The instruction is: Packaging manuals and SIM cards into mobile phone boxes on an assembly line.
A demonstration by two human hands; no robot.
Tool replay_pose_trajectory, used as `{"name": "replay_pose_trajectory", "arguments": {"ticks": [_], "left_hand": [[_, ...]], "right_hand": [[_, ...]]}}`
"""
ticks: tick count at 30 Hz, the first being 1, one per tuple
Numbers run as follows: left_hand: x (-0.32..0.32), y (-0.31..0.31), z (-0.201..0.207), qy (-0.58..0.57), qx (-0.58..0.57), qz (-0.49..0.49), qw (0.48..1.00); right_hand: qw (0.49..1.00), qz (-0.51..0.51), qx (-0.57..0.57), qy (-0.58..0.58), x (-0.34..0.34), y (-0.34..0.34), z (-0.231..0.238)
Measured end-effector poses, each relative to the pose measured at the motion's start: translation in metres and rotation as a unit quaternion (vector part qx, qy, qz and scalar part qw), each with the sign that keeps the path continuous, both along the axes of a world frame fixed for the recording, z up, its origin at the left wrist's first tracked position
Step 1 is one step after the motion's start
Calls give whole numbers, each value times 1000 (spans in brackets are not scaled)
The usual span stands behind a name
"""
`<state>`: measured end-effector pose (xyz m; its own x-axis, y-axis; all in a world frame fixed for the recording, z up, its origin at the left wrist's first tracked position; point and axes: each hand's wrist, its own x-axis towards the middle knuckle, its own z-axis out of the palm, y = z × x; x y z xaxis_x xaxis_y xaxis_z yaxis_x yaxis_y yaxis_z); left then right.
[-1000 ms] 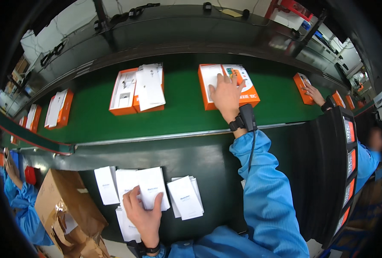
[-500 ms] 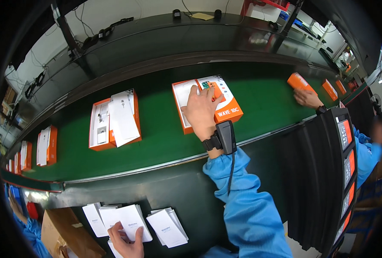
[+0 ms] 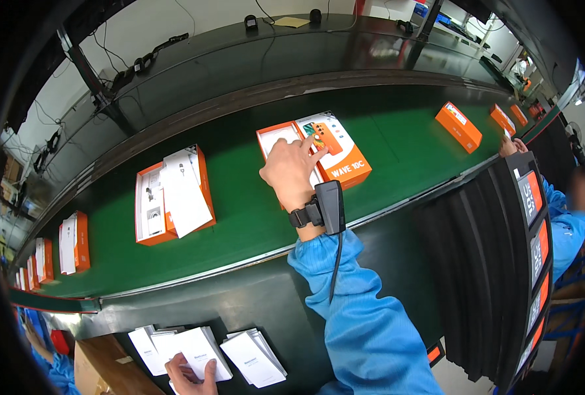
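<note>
Right hand (image 3: 292, 164): half open over the orange phone box (image 3: 348, 168); hold unclear;
Left hand (image 3: 190, 380): partly curled, thumb and fingers on white booklets (image 3: 203, 345); cannot tell grip;
Phone box: open, on green conveyor belt (image 3: 246, 214)

The right hand (image 3: 291, 164) is bare; its sleeve (image 3: 379, 322) is bright blue — creased, gathered at the cuff (image 3: 322, 247). A black wrist strap (image 3: 298, 218) bears a boxy unit (image 3: 330, 205) (with a dark cable (image 3: 336, 268)).

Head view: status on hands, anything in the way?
Right hand over open orange box. Left hand on white booklets. Cable along right sleeve, blocking neither hand.
</note>
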<state>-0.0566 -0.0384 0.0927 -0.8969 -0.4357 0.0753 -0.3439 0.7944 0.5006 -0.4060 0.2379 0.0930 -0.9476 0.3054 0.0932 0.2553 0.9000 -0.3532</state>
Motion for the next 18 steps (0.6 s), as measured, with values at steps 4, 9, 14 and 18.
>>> {"name": "replay_pose_trajectory", "arguments": {"ticks": [4, 9, 14, 18], "left_hand": [[-1, -2, 7, -10, -1, 8, 1000], [-6, -6, -3, 69, 34, -2, 997], [-1, -10, -17, 92, 43, -8, 995], [4, -6, -8, 88, 50, 11, 995]], "right_hand": [[968, -15, 183, 171, -4, 0, -53], [974, 84, 120, 175, -44, 65, -15], [983, 85, 66, 150, -80, 112, -24], [989, 86, 32, 120, -76, 118, -23]]}}
